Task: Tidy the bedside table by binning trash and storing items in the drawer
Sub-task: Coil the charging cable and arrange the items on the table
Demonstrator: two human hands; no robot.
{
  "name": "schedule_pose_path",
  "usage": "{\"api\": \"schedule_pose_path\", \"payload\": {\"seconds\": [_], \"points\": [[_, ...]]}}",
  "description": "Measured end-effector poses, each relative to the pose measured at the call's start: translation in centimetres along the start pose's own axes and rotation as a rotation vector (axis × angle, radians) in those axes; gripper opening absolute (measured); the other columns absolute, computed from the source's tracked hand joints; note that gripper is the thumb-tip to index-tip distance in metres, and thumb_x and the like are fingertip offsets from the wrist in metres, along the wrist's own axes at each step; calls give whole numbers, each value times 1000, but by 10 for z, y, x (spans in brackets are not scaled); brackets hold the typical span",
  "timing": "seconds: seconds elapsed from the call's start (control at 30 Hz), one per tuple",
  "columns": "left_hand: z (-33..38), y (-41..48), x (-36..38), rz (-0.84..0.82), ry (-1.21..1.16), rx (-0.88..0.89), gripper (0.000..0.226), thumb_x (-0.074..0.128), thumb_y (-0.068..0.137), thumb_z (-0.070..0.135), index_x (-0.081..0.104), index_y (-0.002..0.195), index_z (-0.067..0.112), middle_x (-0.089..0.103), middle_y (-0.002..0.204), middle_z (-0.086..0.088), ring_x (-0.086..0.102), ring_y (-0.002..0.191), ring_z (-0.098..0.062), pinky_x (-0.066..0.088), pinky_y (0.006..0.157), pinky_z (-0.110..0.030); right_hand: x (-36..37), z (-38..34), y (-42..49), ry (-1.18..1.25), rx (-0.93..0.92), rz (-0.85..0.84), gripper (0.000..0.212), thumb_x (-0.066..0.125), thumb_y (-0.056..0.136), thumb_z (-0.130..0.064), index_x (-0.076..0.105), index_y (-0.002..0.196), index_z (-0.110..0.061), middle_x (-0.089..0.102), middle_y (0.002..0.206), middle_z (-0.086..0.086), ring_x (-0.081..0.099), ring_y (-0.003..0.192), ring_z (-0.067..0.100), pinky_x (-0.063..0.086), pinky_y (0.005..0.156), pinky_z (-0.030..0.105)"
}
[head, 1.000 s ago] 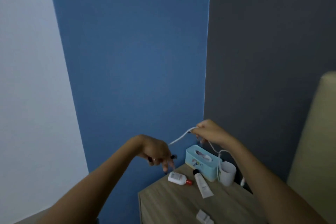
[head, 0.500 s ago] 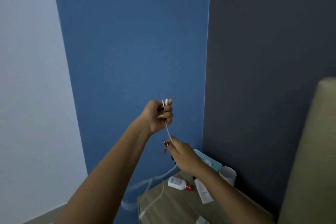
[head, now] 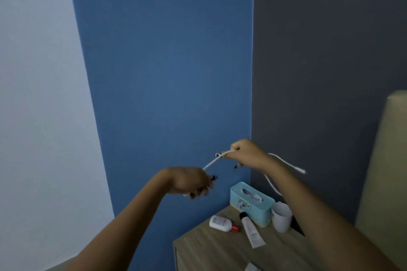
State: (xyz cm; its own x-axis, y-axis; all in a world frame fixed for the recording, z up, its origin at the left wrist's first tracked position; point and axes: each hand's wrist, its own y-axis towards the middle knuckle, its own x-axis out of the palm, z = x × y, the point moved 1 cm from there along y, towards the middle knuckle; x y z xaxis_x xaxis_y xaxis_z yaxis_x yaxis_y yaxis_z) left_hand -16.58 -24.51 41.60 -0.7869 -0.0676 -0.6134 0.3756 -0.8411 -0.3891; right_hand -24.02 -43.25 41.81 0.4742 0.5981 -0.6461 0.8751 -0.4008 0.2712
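Both my hands hold a white cable (head: 211, 162) in the air above the wooden bedside table (head: 211, 251). My left hand (head: 190, 181) grips one end, low and to the left. My right hand (head: 244, 153) pinches the cable higher up on the right, and the stretch between them is taut. The rest of the cable loops behind my right forearm, with its free plug end sticking out to the right. On the table lie a small white bottle with a red cap (head: 222, 223) and a white tube with a black cap (head: 251, 230).
A light blue tissue box (head: 251, 203) stands at the table's back, with a white cup (head: 281, 219) to its right. A small white item (head: 251, 267) shows at the bottom edge. Blue and grey walls meet behind; a beige headboard (head: 385, 182) rises on the right.
My left hand has dropped from high up to lower left, and my right hand has risen to the right. The cable, hanging off the table before, is now stretched between them.
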Motion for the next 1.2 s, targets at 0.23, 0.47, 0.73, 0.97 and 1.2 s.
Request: {"api": "schedule_pose_path", "payload": {"seconds": [0.23, 0.47, 0.73, 0.97, 1.2], "points": [[-6, 16, -46, 327, -1213, 328, 29, 29, 101, 9, 50, 81, 11, 71, 69, -7, 63, 47, -13, 52, 53, -23, 20, -53, -35, 315, -101, -49, 22, 56, 91, -25, 62, 71, -19, 41, 58, -1, 41, 45, 8, 46, 51, 27], [29, -4, -65, 188, -1468, 513, 26, 34, 83, 12, 59, 88, 6, 45, 51, 5, 44, 38, -11, 37, 55, -21, 83, -52, -42, 443, -161, -179, 19, 53, 96, -24, 61, 80, -19, 52, 59, -5, 50, 53, 10, 45, 61, 30], [46, -39, -51, 177, -1318, 741, 25, 33, 61, 25, 48, 76, 11, 35, 63, 0, 40, 54, -18, 28, 58, -29, 110, -25, -29, 323, -69, -232, 32, 49, 97, -33, 69, 75, -20, 64, 68, -4, 62, 65, 8, 52, 74, 29], [33, -58, -17, 93, -711, 699, 24, 31, 83, 27, 44, 73, 9, 41, 53, -4, 34, 38, -16, 28, 41, -22, 68, -13, -8, 137, 190, -150, 43, 47, 92, -38, 71, 66, -14, 73, 70, -1, 62, 68, 9, 50, 64, 23], [5, -26, 5, 110, 127, 210, 29, 32, 101, 25, 56, 90, 13, 46, 65, 3, 38, 52, -7, 33, 48, -17, 18, -46, 19, -342, -34, 43, 47, 66, 82, -46, 67, 49, -12, 60, 45, 1, 49, 43, 11, 42, 53, 29]]}}
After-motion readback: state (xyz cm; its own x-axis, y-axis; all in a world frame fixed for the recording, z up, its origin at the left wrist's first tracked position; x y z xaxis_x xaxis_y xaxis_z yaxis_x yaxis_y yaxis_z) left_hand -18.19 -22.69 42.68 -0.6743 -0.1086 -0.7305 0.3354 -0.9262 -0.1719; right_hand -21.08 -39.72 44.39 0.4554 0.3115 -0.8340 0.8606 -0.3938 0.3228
